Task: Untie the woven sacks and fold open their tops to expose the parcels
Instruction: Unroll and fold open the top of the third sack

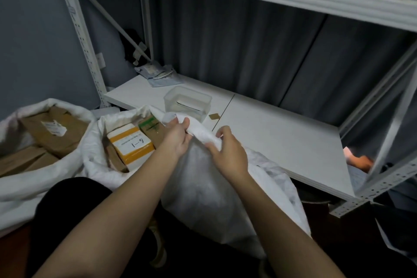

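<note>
sack: the tied sack [216, 196] sits right in front, below the shelf [282, 142], neck bunched up top
left hand [178, 136]: pinching the twisted neck [198, 132]
right hand [228, 153]: curled round the same neck, lower down
done already: two sacks [74, 165] on the left, parcels [133, 144] showing
tip: I'd hold the base firm and work the knot loose, no yanking

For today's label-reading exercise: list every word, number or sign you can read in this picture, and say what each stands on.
"1-6" (or "6-1"; it lies upside down to the camera): handwritten on the white label of the orange parcel.
Small print above that number: too blurred to read.
White label on the brown box: too blurred to read.
Green label on the brown parcel: too blurred to read.
</note>
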Tool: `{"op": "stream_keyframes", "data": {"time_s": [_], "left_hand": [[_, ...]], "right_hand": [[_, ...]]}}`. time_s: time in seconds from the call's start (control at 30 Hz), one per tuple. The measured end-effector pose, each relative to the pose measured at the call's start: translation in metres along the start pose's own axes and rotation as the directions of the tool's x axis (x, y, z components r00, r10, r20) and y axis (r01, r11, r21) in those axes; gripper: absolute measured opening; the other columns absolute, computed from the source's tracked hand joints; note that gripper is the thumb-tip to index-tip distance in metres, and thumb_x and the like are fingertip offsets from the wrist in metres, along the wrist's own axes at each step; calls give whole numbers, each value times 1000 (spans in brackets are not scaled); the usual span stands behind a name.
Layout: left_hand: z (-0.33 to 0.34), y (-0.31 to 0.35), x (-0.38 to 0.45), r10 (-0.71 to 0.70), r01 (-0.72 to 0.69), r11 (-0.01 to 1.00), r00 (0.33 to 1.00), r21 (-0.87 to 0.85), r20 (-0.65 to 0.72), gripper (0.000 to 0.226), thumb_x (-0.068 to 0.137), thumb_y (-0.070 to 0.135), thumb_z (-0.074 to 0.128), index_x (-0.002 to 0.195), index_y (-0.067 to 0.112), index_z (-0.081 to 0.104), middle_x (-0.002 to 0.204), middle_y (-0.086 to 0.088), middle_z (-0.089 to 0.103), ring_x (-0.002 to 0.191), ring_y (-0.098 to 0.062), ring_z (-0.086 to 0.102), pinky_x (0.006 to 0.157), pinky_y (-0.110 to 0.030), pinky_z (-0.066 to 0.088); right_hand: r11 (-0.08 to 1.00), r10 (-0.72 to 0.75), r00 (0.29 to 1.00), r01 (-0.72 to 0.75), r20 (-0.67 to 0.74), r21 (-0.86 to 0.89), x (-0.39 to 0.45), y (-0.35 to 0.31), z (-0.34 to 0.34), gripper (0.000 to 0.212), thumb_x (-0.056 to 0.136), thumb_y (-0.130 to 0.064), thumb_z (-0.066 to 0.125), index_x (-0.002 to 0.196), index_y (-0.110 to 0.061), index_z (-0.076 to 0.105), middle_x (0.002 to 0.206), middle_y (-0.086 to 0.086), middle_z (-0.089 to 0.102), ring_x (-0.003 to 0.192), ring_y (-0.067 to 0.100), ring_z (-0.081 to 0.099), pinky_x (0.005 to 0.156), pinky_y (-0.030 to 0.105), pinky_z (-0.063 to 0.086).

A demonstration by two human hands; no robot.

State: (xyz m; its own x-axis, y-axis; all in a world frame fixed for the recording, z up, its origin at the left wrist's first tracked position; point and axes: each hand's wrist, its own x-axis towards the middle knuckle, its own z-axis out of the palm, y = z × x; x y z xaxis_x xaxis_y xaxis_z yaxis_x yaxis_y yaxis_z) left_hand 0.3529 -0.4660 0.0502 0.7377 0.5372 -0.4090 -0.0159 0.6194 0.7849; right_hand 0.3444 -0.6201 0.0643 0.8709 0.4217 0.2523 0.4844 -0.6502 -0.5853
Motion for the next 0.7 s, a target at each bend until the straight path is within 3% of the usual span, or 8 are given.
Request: {"op": "stream_keyframes", "data": {"time_s": [0.1, 0.2, 0.33, 0.43, 0.5, 0.57, 0.63, 0.7], "left_hand": [[-14, 7, -5, -101, 97, 935, 995, 340, -5, 49, 93, 41, 55, 131, 11, 49, 124, -3, 54, 107, -18, 55, 65, -28, 56], [-24, 8, -2, -140, 121, 932, 990, 342, 31, 42, 94, 17, 58, 131, 0, 47, 106, -11, 61, 84, -17, 61, 57, -27, 58], [-25, 2, -7, -117, 106, 985, 990, 138, 74, 34, 95, -1, 48, 128, -11, 44, 101, -16, 61, 76, -16, 63, 69, -29, 55], [-31, -7, -13, -172, 166, 985, 976, 57, 135, 34, 95, 0, 49, 127, -11, 46, 97, -15, 63, 83, -19, 63, 66, -24, 56], [-36, -11, -11, -194, 179, 972, 977, 154, 89, 42, 95, 10, 53, 130, -12, 45, 101, -20, 65, 88, -27, 65, 64, -25, 56], [-41, -10, -10, -178, 168, 955, 984, 244, 17, 50, 93, 19, 59, 132, -7, 44, 111, -25, 63, 93, -34, 66, 65, -28, 56], [-41, -7, -7, -170, 162, 953, 985, 255, 11, 50, 92, 16, 60, 133, -5, 41, 104, -18, 62, 82, -26, 66, 61, -30, 58], [-40, -5, -5, -165, 152, 957, 986, 249, 32, 41, 95, 7, 54, 130, -6, 40, 102, -16, 61, 89, -27, 63, 76, -36, 57]], "right_hand": [[927, -338, 936, 313, -100, -208, 2, 13, 15, 16, 77, -7, 54, 86, -16, 45, 83, 5, 54, 72, 27, 56, 54, 28, 34], [612, -689, 718, 648, 96, -454, -2, 30, 23, 13, 73, -10, 52, 83, -13, 45, 73, 9, 53, 61, 28, 52, 49, 29, 35], [903, -293, 955, 291, 44, -315, -5, 21, 26, 40, 85, -54, 55, 96, -16, 57, 101, 4, 53, 90, 24, 50, 71, 37, 44], [996, -63, 998, 63, 2, -62, 5, 4, 35, 26, 92, -32, 57, 109, -14, 50, 107, 4, 55, 97, 23, 54, 75, 34, 43], [982, -163, 986, 159, -32, -100, 6, 2, 48, 12, 84, -6, 61, 92, -9, 53, 90, 9, 56, 81, 29, 58, 59, 30, 39], [852, -467, 884, 444, -17, -277, 5, 12, 63, 14, 72, 1, 59, 80, -8, 52, 76, 10, 54, 64, 28, 56, 45, 24, 28], [680, -649, 756, 628, 88, -379, 9, 20, 65, 10, 69, -3, 48, 76, -8, 54, 72, 9, 52, 59, 26, 54, 44, 22, 23], [695, -635, 756, 648, 156, -310, 14, 23, 62, 9, 69, -4, 61, 76, -8, 59, 77, 10, 53, 67, 29, 55, 51, 26, 32]]}}
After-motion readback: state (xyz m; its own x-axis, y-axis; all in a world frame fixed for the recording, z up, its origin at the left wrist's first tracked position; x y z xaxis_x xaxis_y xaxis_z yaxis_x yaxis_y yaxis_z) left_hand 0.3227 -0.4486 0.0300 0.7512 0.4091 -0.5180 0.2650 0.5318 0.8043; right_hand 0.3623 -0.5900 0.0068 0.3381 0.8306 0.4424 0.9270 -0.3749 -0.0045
